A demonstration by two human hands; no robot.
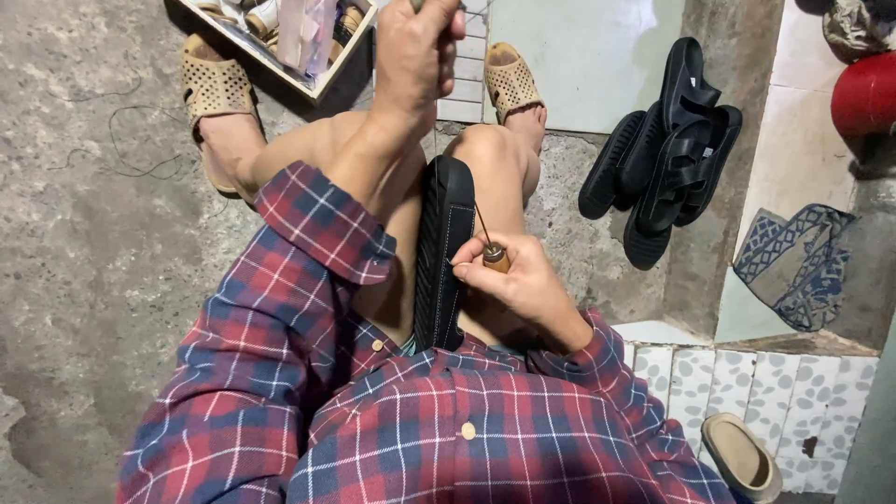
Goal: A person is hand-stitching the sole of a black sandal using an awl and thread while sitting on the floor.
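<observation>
Sandal sole: a black sandal sole stands on edge, clamped between the person's bare knees, running from the lap toward the feet.
Awl: a stitching awl with a wooden handle and thin metal needle, its point angled up beside the sole's right edge.
Right hand: the right hand has its fingers clenched around the awl's handle, touching the sole.
Left hand: the left hand is raised well above the sole, fist closed on something too hidden to name.
Feet: tan perforated slippers on both feet, on the concrete floor.
Surroundings: a wooden tray of supplies beside the left foot; a pile of black sandals to the right; a patterned cloth farther right.
</observation>
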